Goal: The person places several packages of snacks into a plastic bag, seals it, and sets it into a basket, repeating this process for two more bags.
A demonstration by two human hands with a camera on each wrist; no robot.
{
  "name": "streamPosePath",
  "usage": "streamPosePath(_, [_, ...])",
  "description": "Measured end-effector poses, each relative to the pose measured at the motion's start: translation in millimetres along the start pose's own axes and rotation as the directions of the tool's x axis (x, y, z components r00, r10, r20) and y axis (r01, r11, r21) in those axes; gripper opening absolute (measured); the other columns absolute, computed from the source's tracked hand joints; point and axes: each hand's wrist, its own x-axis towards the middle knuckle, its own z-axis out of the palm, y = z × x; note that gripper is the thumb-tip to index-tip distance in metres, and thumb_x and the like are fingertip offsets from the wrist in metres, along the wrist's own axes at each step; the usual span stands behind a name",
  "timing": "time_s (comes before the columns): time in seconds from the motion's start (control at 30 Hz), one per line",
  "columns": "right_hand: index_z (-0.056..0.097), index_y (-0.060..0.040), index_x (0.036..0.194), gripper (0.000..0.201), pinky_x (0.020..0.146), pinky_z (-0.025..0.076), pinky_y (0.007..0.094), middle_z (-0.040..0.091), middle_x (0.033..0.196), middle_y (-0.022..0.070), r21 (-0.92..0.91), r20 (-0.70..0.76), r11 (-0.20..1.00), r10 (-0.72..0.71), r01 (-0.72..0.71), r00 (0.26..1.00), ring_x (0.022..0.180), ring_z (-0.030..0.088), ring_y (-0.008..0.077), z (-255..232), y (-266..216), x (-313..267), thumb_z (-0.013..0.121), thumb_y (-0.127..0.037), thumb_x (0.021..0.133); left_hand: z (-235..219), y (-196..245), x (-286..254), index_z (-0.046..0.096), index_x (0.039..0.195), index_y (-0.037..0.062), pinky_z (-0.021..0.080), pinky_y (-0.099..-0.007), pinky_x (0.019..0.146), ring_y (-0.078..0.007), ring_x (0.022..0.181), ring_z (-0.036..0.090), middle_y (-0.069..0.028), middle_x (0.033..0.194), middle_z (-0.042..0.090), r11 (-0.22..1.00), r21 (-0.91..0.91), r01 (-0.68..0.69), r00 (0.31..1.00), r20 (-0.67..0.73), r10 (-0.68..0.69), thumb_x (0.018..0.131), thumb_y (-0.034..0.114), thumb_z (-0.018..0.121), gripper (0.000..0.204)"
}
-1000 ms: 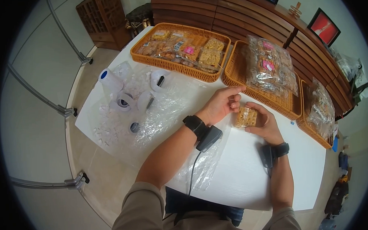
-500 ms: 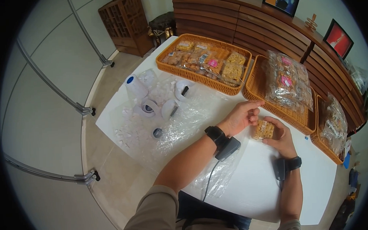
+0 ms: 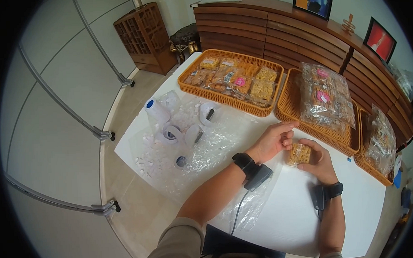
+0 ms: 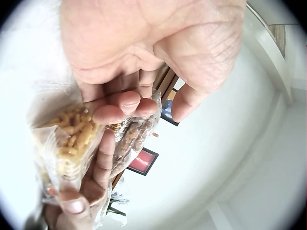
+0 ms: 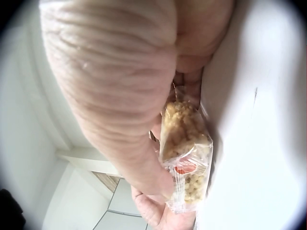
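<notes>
A small clear-wrapped snack packet, filled with golden, noodle-like pieces, stands on the white table. My right hand grips it from the right, thumb on the near face and fingers behind. In the right wrist view a red mark shows on the wrapper of the packet. My left hand is close at the packet's left, palm turned toward it. Its fingers bend loosely, and in the left wrist view the fingertips come right at the packet's edge, with the thumb held apart.
Behind the hands stand wicker baskets: the left one holds several snack packets, the middle one larger bags, the right one more bags. Clear plastic film, a white roll, tape rolls and white scraps lie at left.
The head view has swung, so the table and baskets appear further right and lower. Both hands keep nearly the same pose around the snack packet.
</notes>
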Motion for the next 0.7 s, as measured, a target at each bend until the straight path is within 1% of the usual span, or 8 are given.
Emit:
streamPosePath(0.23, [0.057,0.0012,0.13,0.071,0.109,0.036,0.0304,0.058,0.129,0.0073,-0.049,0.001,0.999,-0.003,0.003,1.0,0.123,0.051,0.0171,1,-2,0,0.086,0.003,0.065,0,-1,0,0.053,0.131,0.0066,0.039,-0.0269,0.072,-0.0099,0.071,0.042,0.0038,0.081,0.045,0.999,0.044,-0.015,1.0,-0.005,0.016,0.099,0.025,0.055,0.037])
streamPosePath(0.37, [0.057,0.0017,0.13,0.07,0.107,0.04,0.0296,0.058,0.126,0.0064,-0.024,0.006,1.0,0.008,-0.008,1.0,0.119,0.053,0.0158,3,-7,-2,0.085,0.003,0.066,1,0,-3,0.052,0.134,0.0058,0.039,-0.0274,0.073,-0.0106,0.073,0.042,0.0029,0.083,0.044,0.997,0.057,-0.044,0.999,-0.003,0.045,0.099,0.028,0.053,0.041])
streamPosePath(0.57, [0.057,0.0016,0.129,0.069,0.106,0.04,0.0296,0.059,0.126,0.0064,-0.006,0.0,1.0,-0.006,0.006,1.0,0.118,0.054,0.016,3,-5,-1,0.086,0.001,0.067,6,2,-6,0.051,0.136,0.0049,0.039,-0.0276,0.073,-0.0107,0.073,0.041,0.0027,0.084,0.043,0.991,0.113,-0.069,0.997,0.038,0.065,0.1,0.026,0.051,0.042])
streamPosePath(0.7, [0.059,0.0009,0.128,0.067,0.107,0.039,0.0302,0.06,0.124,0.007,-0.116,-0.008,0.992,-0.048,0.046,0.999,0.119,0.054,0.0168,2,-2,-1,0.086,-0.003,0.066,14,7,-7,0.05,0.137,0.0042,0.04,-0.0279,0.074,-0.0105,0.074,0.041,0.0028,0.084,0.043,0.98,0.157,-0.12,0.991,0.073,0.109,0.101,0.025,0.05,0.042])
